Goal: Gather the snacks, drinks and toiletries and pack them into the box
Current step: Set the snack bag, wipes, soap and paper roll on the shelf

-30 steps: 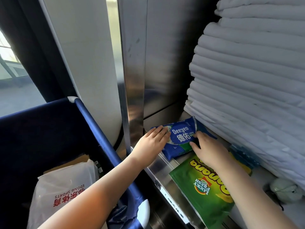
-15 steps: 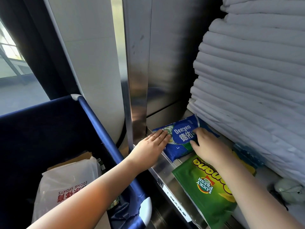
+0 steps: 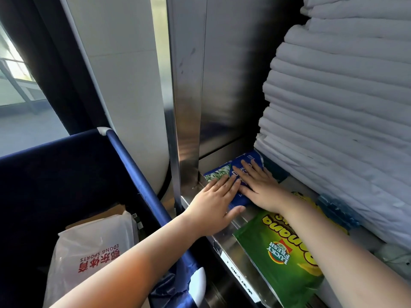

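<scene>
A blue wipes pack (image 3: 219, 172) lies in the back left corner of a steel shelf (image 3: 224, 237). Both of my hands are on it. My left hand (image 3: 212, 200) covers its near end, fingers flat on top and thumb hooked along the front edge. My right hand (image 3: 259, 185) lies flat across the middle with fingers spread, its thumb hidden. A green banana-chips bag (image 3: 281, 260) lies on the shelf nearer to me, partly under my right forearm. No box is in view.
A tall stack of folded white linen (image 3: 338, 112) fills the shelf's right side, with a blue plastic pack (image 3: 337, 211) at its foot. Left of the steel upright (image 3: 186, 107) hangs a dark blue cart bag (image 3: 124, 152) holding a white plastic bag (image 3: 89, 252) with red print.
Both hands slid further onto the wipes pack and now cover most of its label. The right hand went from pinching its edge to lying flat.
</scene>
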